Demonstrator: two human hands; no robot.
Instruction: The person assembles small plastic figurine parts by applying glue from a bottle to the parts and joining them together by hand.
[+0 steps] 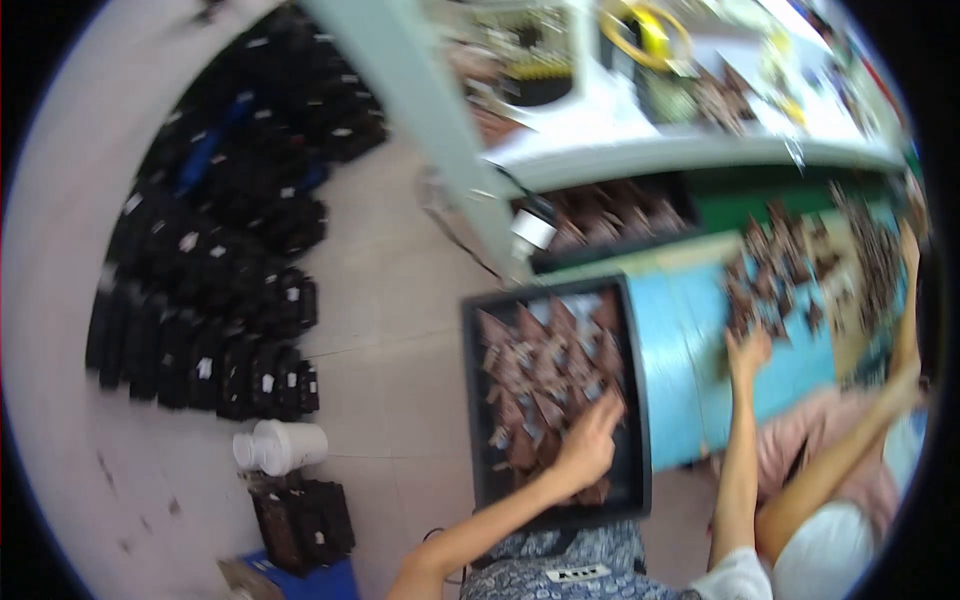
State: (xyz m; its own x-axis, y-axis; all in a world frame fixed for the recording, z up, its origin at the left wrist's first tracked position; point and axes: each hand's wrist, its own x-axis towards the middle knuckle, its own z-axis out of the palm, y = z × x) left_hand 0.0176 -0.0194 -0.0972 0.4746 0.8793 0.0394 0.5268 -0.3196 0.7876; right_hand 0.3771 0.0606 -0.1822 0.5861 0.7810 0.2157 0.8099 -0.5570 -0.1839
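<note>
A black tray [642, 440] in front of me holds several rows of brown pointed pieces [548, 372]. Over its right side my left hand [588, 447] reaches in, its fingers together at a brown piece near the tray's right wall. My right hand [749, 350] is on the blue work surface [690, 365], at the near edge of a loose heap of the same brown pieces [768, 275]. Its fingers are bent closed against the heap; what they grip is blurred and partly hidden.
Beside me on the right sits another person [830, 440], arm stretched toward long dark strips [872, 250]. A second black tray [680, 195] lies under a white shelf [720, 150] bearing a yellow tape roll [648, 60]. Stacked black trays [220, 270] and a white bucket [292, 446] stand left.
</note>
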